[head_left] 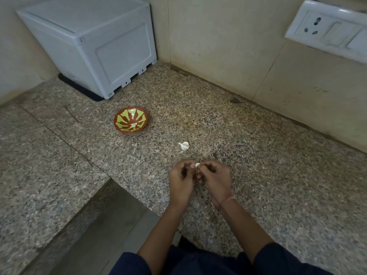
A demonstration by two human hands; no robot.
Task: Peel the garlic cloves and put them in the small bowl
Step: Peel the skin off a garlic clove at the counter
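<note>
A small white garlic clove [197, 165] is pinched between the fingertips of my left hand [181, 179] and my right hand [215, 178], low over the speckled granite counter. Both hands meet at the clove with curled fingers. A partial garlic bulb [184, 146] lies on the counter just beyond my hands. Further left stands the small red bowl with a green petal pattern [119, 124], and a pale clove [133, 126] lies inside it.
A grey plastic box [93, 42] stands on a black mat in the back left corner. Tiled walls close the back and right, with a white socket panel [327, 30] on the right wall. The granite counter [258, 155] drops off at a step at lower left.
</note>
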